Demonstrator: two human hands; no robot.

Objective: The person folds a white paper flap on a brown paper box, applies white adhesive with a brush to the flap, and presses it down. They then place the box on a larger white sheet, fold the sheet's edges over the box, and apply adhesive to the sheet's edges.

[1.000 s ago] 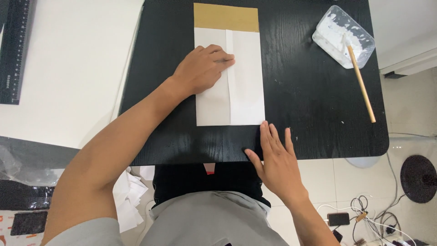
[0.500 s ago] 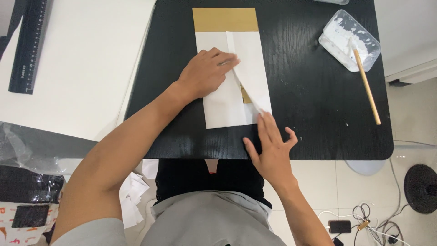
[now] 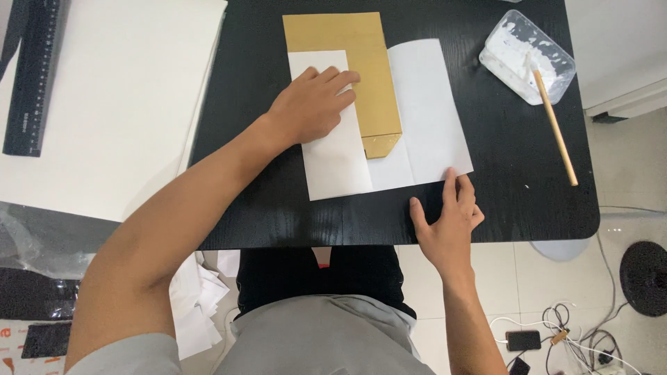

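A white sheet of paper (image 3: 425, 111) lies partly unfolded on the black table (image 3: 278, 215), its right flap spread flat. A tan envelope-like piece (image 3: 361, 69) rests on the middle of the sheet. The left flap (image 3: 333, 163) is folded over the tan piece's left side. My left hand (image 3: 313, 104) lies flat on that left flap, fingers pointing right. My right hand (image 3: 448, 222) is at the table's near edge, fingers spread, with fingertips on the lower right corner of the white sheet.
A clear plastic tub (image 3: 528, 59) of white paste with a wooden stick (image 3: 556, 128) stands at the back right. A large white board (image 3: 104, 104) and a black ruler (image 3: 31, 76) lie to the left. Paper scraps (image 3: 198, 298) and cables (image 3: 556, 337) are on the floor.
The right flap of the white sheet has been opened out to the right, exposing the tan piece. My right hand moved right along the near edge; the left hand stayed pressing.
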